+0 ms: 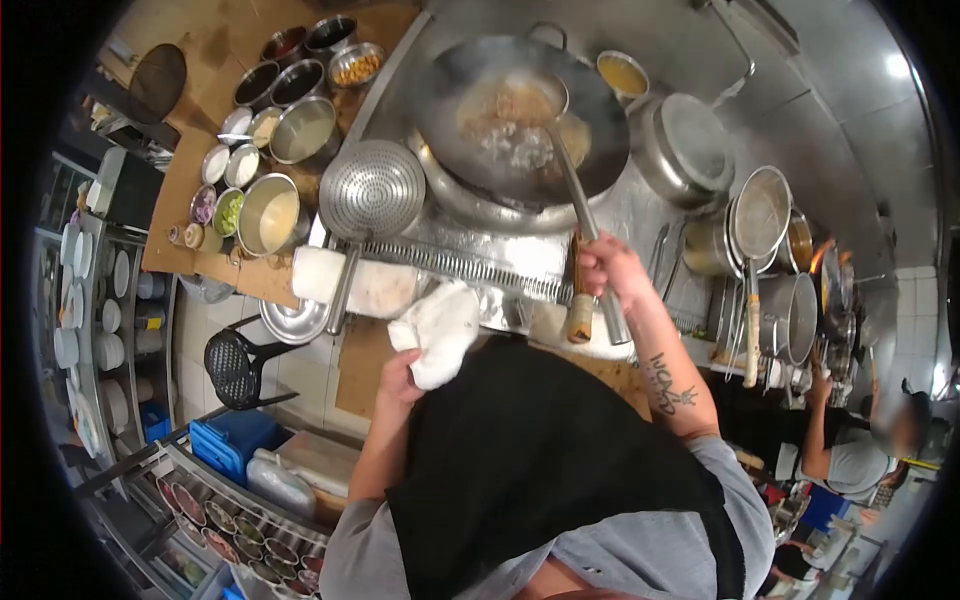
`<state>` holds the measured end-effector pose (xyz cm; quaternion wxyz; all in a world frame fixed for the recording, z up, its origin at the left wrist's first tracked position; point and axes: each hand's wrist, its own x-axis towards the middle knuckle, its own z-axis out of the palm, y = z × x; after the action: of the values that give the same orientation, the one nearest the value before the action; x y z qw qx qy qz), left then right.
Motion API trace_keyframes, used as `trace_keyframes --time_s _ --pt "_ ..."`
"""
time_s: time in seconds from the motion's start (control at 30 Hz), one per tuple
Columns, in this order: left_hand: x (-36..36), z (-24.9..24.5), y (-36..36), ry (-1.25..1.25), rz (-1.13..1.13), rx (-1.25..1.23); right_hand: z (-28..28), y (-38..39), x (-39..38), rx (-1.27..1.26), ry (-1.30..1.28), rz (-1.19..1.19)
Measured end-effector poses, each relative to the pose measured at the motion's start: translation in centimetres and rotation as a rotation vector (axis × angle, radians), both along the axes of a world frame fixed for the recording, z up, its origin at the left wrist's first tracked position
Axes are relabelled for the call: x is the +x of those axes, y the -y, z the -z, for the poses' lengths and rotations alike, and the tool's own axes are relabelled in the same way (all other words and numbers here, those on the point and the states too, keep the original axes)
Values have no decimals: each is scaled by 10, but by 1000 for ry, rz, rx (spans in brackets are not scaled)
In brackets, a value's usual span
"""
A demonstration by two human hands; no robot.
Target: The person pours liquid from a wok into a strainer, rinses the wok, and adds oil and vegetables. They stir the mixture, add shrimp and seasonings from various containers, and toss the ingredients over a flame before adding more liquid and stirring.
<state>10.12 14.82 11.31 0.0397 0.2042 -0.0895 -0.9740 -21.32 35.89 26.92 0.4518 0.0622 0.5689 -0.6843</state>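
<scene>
My right hand (612,268) is closed around the handle of a long metal ladle (574,175). The ladle's bowl reaches into a big dark wok (455,95), where brown food (510,100) sits in bubbling liquid under steam. In my left hand (400,375) is a folded white cloth (437,335), held in front of the stove edge. A round perforated strainer (373,190) lies left of the wok, its handle pointing toward me. Just beside my right hand, a wooden-handled tool (580,315) leans at the stove's front.
Metal pots and bowls of sauces and chopped ingredients (270,215) crowd the left counter. Right of the wok are an upturned pot (690,145), a bowl of yellow liquid (622,75) and a mesh skimmer (760,215). A black stool (235,370) stands left; another person (850,450) works at far right near flames.
</scene>
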Motion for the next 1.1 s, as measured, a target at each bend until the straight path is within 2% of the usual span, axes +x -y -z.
trace_keyframes --time_s 0.1,0.2,0.23,0.33,0.37,0.47,0.57,0.67,0.77,0.9,1.0,1.03,1.1 --pt "10 0 3 36 -19 -83 -12 -11 2 -365 401 28" --pt "0 -8 7 185 20 -122 -24 -19 15 -518 617 63" --pt "-6 -13 12 168 39 -25 -26 -23 21 -506 597 87" --pt "-35 -34 11 215 55 -71 -28 -33 35 -483 562 64" --pt "-46 -35 10 199 98 -165 -30 -35 40 -434 535 74" --pt "-99 -65 6 214 184 -485 -34 -40 53 -277 349 56" --pt "-161 -87 9 313 188 -377 -34 -40 61 -117 131 26" --pt "-217 -90 18 182 175 -230 -25 -45 61 56 -96 -24" --pt "-259 -105 14 349 151 -368 -21 -42 60 268 -324 -48" --pt "-278 -80 11 419 164 -461 9 -40 29 591 -960 -10" --pt "-275 -87 24 319 208 -241 -24 -18 -14 784 -1185 -65" --pt "-279 -77 31 280 309 -249 -30 -10 -35 793 -1264 -82" --pt "-288 -51 28 336 300 -272 -46 11 -71 801 -1348 -117"
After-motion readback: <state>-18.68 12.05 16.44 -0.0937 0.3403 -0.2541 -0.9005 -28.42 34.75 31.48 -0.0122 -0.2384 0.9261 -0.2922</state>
